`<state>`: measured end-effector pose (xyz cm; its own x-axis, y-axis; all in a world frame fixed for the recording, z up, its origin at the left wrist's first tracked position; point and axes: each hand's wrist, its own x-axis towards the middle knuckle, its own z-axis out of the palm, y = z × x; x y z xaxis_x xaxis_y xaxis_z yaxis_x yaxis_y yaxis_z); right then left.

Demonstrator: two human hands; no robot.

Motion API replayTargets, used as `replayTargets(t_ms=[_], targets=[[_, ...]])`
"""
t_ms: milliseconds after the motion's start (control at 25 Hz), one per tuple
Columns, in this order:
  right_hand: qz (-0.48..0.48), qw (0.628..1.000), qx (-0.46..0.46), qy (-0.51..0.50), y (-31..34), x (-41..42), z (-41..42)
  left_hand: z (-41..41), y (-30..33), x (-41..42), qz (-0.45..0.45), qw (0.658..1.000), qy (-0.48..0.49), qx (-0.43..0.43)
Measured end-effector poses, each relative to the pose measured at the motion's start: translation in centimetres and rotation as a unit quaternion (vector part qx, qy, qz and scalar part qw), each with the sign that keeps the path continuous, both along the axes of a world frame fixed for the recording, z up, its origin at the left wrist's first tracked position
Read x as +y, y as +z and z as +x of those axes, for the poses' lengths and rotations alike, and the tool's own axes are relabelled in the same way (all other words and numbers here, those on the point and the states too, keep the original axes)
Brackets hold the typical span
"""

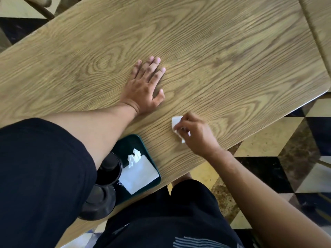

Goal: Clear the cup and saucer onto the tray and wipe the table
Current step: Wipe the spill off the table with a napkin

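A wood-grain table [215, 51] fills the view. My left hand [146, 86] lies flat on it, palm down, fingers spread, holding nothing. My right hand [194, 133] presses a white paper napkin [176, 121] onto the tabletop near the front edge. At the near edge sits a dark green tray [143, 145], partly hidden under my left arm. On it stand a black cup [109, 169] and a black saucer [100, 203], both half covered by my sleeve. A flat white napkin [139, 174] and a crumpled tissue [134, 157] also lie on the tray.
A second wooden table [320, 24] abuts at the far right. A wooden chair [41, 8] shows at the top left. The floor [286, 158] beyond the table's near right edge has black, cream and brown tiles.
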<state>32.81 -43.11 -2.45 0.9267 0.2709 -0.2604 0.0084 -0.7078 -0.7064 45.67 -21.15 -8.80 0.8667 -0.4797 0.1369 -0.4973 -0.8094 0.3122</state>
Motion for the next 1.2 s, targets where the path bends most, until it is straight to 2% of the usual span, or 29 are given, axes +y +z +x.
replayTargets(t_ms=[80,160,240,320,400,480,600,680,720,800,880,920,960,1000,1080,1160,1200], targets=[[0.019,0.998,0.007,0.059,0.0,-0.2,-0.6,0.0,0.1,0.1,0.001,1.0,-0.001,-0.004],[0.01,1.0,-0.001,0.023,-0.2,-1.3,0.9,0.0,0.0,0.1,0.001,1.0,0.001,-0.007],[-0.019,0.993,-0.015,-0.113,-0.4,-2.8,2.7,0.2,-0.3,0.1,0.008,1.0,0.0,-0.017],[-0.037,0.961,-0.018,-0.273,-0.5,-4.1,3.6,0.3,-0.6,0.2,0.015,0.999,-0.004,-0.032],[-0.054,0.933,-0.02,-0.356,-0.4,-4.1,2.7,0.2,-0.5,0.2,0.01,0.999,-0.005,-0.03],[-0.065,0.94,-0.03,-0.332,-0.3,-2.3,0.3,0.0,0.0,0.0,0.001,1.0,0.001,-0.008],[-0.018,0.986,-0.032,-0.164,-0.1,1.0,-4.1,-0.1,0.3,0.1,0.0,1.0,0.0,0.01],[0.001,0.997,-0.033,-0.065,0.2,0.3,-4.2,-0.1,0.3,0.1,0.002,1.0,-0.002,0.003],[-0.005,0.998,-0.046,-0.047,-0.1,-1.0,-3.1,0.0,0.3,0.1,-0.001,1.0,-0.001,0.001],[-0.043,0.99,-0.071,-0.118,-0.4,-3.8,0.1,0.0,0.1,0.1,-0.003,1.0,0.0,-0.002],[-0.07,0.954,-0.069,-0.284,-0.6,-4.9,3.0,0.1,-0.1,0.0,0.002,1.0,0.0,-0.011],[-0.08,0.936,-0.067,-0.337,-0.8,-4.1,3.3,0.1,-0.1,0.1,0.003,1.0,0.001,-0.013],[-0.086,0.93,-0.08,-0.349,-1.0,-2.5,2.8,0.1,-0.1,0.1,0.001,1.0,0.001,-0.012],[-0.082,0.94,-0.098,-0.317,-1.0,-0.7,1.4,0.1,-0.1,0.1,-0.003,1.0,-0.001,-0.008],[-0.025,0.979,-0.113,-0.167,-0.8,1.6,-2.9,0.0,0.0,0.2,-0.008,1.0,-0.002,-0.001],[0.003,0.993,-0.1,-0.057,-0.4,0.3,-6.0,-0.1,0.1,0.2,-0.007,1.0,-0.004,0.0],[-0.001,0.995,-0.092,-0.041,-0.3,-1.2,-6.4,-0.2,0.1,0.2,-0.006,1.0,-0.004,0.0]])
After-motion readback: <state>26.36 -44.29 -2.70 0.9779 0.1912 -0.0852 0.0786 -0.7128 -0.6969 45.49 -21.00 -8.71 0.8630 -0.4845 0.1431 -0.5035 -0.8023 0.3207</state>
